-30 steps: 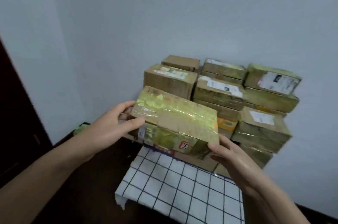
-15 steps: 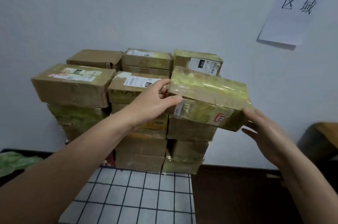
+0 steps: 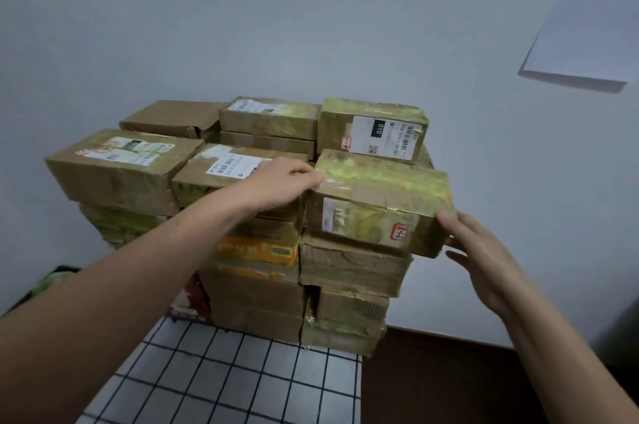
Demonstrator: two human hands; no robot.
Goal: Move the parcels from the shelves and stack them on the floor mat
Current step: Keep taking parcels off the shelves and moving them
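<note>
Person's arms and hands, one pair.
Left hand [image 3: 276, 185] and right hand [image 3: 485, 262] bare; both forearms bare as far as they show.

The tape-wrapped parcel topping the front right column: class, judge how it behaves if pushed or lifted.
Probably stiff: the parcel keeps crisp box edges. Its glossy tape looks slippery, so grips may slide. It overhangs the box beneath at right, so pressing there might tip it.

About fifteen parcels [image 3: 377, 202], two hands [image 3: 276, 186] [image 3: 484, 261], one checked mat [image 3: 242, 385], one wall sheet [image 3: 587, 25]
</note>
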